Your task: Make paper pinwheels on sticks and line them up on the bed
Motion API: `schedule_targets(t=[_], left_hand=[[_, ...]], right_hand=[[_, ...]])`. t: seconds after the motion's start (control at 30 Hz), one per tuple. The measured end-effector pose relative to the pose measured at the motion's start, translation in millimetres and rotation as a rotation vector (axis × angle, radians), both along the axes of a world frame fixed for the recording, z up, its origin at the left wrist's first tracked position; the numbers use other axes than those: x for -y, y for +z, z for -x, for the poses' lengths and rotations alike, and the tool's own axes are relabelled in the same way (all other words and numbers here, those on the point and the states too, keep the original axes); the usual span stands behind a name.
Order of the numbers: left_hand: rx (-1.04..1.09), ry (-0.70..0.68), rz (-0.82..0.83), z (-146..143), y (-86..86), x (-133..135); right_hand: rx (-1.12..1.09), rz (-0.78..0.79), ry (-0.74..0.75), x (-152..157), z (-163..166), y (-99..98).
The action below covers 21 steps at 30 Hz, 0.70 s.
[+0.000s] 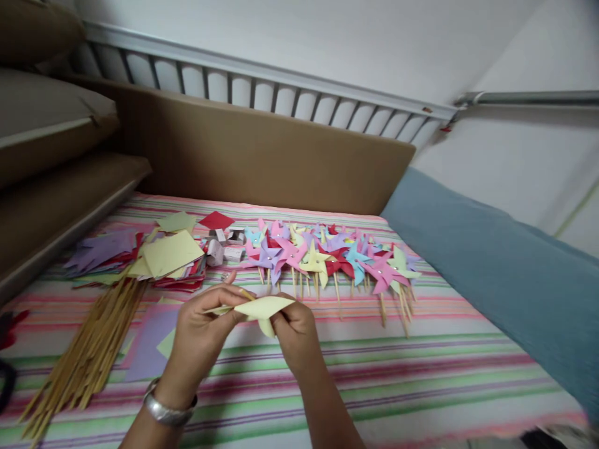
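Observation:
Between my hands is a pale yellow paper pinwheel [264, 307] with its blades partly folded over. My left hand [206, 321], with a silver bracelet on the wrist, pinches its left side. On the right side, my right hand [294, 324] grips the paper between thumb and fingers. Whether a pin or stick is in the paper cannot be made out. Just beyond my hands lie many finished pinwheels [316, 262] on wooden sticks, in pink, purple, red, blue and yellow. Small white boxes [215, 252] sit behind my left hand.
Bundled wooden sticks [93, 349] lie at the left. Behind them are stacked paper squares [171, 252] and purple cut paper [105, 249]. A purple sheet [152, 340] rests near my left wrist. The striped cloth [421, 374] covers the surface; a brown board [281, 162] stands behind.

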<state>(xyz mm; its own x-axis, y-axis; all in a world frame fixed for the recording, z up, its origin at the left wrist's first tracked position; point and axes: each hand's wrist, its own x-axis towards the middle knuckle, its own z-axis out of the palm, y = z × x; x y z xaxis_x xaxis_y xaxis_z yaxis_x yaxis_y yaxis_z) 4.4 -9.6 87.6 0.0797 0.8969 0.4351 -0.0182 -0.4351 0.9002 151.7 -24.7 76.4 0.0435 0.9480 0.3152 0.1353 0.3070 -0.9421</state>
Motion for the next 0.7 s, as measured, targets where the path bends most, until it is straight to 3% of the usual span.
schedule_targets(t=[0.2, 0.5, 0.6, 0.7], left_hand=[[0.005, 0.058, 0.037, 4, -9.5, -2], [0.041, 0.216, 0.322, 1, -5.7, 0], [0.075, 0.203, 0.443, 1, -11.6, -7], [0.246, 0.215, 0.542, 1, -20.9, -17]], right_hand=[[-0.046, 0.024, 0.014, 0, 2, 2.7], [-0.081, 0.022, -0.005, 0, 6, 1.2], [-0.04, 0.027, 0.012, -2, 5, -4.9], [0.048, 0.087, 0.066, -4, -2, -13.2]])
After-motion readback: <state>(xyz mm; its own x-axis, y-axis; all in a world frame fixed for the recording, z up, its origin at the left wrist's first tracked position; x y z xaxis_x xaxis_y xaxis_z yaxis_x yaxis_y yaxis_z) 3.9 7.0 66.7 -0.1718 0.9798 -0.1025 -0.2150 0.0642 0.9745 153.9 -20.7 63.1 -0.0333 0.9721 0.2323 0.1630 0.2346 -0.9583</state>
